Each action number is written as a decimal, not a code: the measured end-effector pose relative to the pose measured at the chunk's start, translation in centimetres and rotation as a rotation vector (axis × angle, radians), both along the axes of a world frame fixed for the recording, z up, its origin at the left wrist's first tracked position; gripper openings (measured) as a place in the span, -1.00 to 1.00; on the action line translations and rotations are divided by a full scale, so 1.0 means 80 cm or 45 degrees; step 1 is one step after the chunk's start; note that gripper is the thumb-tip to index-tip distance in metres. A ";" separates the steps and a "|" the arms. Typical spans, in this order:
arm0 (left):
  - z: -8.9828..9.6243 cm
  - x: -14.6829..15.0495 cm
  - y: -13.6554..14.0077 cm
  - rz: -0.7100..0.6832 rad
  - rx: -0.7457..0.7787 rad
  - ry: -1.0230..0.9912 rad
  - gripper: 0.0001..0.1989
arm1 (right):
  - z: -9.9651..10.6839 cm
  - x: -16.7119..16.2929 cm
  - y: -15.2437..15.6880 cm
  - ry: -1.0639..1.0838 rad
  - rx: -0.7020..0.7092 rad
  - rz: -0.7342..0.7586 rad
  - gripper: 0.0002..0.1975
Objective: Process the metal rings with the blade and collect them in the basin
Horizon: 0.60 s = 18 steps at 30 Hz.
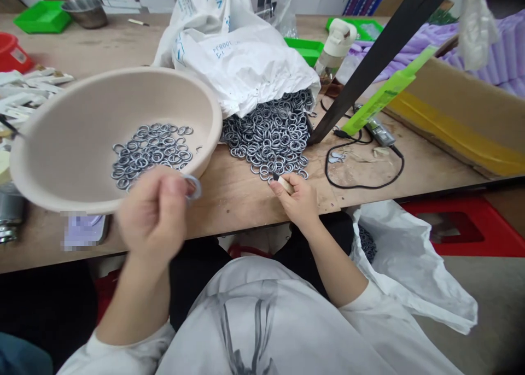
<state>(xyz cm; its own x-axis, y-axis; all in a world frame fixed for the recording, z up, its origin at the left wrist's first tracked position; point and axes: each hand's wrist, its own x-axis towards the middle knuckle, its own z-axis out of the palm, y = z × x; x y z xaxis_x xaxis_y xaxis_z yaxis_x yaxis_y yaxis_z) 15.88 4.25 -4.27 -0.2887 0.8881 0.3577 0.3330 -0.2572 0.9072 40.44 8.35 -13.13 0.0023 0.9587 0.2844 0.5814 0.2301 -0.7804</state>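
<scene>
Pinched in my left hand (158, 211) is a grey ring (197, 188), held up in front of the beige basin (53, 123). The hand is slightly smeared by motion. Inside the basin lies a heap of similar grey rings (150, 151). My right hand (301, 200) is closed around a small tool with a pale handle and dark tip (286, 185), possibly a small knife. Its tip is at the near edge of a ring pile (270, 134) on the table. That pile spills from the mouth of a white sack (250, 63).
A dark slanted post (369, 63) rises right of the pile, with a bright green strip (381, 93) beside it. A black cable (365, 186) loops nearby. At right stands a cardboard box (463, 112); a white bag (406, 255) is below the table edge. A phone (88, 230) lies left.
</scene>
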 end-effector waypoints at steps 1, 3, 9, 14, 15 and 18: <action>0.013 -0.017 0.012 0.209 0.119 0.459 -0.72 | 0.000 0.004 0.000 -0.156 0.016 -0.043 -0.70; 0.028 -0.043 0.037 0.378 -0.084 1.021 -0.75 | -0.001 0.007 0.002 -0.425 0.010 -0.062 -0.72; 0.015 -0.036 0.046 0.293 0.145 1.095 -0.64 | 0.005 -0.018 0.026 -0.783 -0.105 -0.026 -0.64; -0.025 0.014 0.004 -0.094 0.416 0.631 -0.85 | 0.018 -0.021 0.050 -0.816 -0.190 -0.007 -0.81; -0.036 0.024 0.000 -0.189 0.307 0.530 -0.87 | 0.020 -0.020 0.049 -0.720 -0.173 0.000 -0.83; -0.071 0.050 -0.002 -0.357 -0.188 0.009 -0.76 | 0.019 -0.023 0.032 -0.123 -0.117 0.139 -0.86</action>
